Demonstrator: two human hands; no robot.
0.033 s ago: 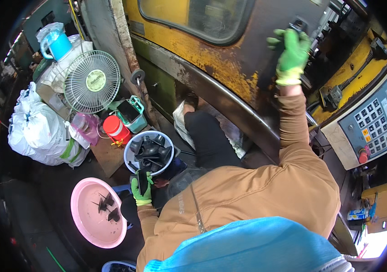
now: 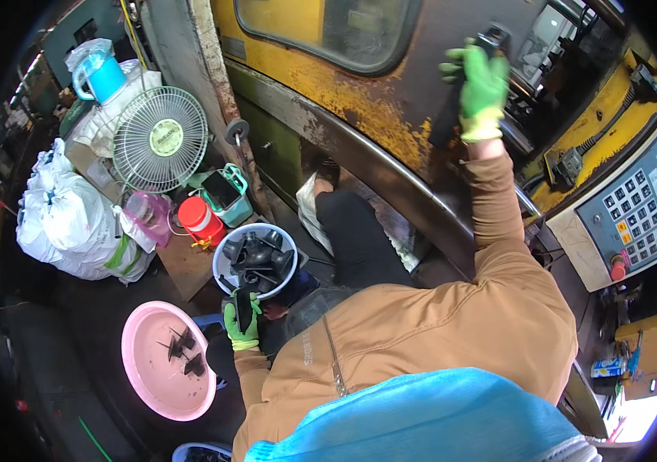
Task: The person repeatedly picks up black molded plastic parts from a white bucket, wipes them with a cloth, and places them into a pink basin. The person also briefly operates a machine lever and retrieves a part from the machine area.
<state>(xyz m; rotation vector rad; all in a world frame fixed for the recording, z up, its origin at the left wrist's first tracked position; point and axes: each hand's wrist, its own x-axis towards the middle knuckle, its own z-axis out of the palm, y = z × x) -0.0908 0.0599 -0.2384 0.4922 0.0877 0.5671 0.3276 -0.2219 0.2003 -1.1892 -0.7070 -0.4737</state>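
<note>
My right hand, in a green glove, is up at the yellow machine door. Its fingers are closed round the dark door handle, near the door's right edge. Low on the left, my left hand, gloved alike, grips a black moulded part. Just beyond that hand stands a white tub holding several black cup-like parts. A pink basin to its left contains a few black pieces with thin spikes.
Right of the door, the machine's dark interior shows, with a cable connector on a yellow ledge and a button control panel. At left are a fan, white bags and a red jug. Another tub sits at the lower edge.
My right hand and the door have shifted slightly left, and the gap at the door's right edge is wider. My left hand keeps its hold on the black moulded part.
</note>
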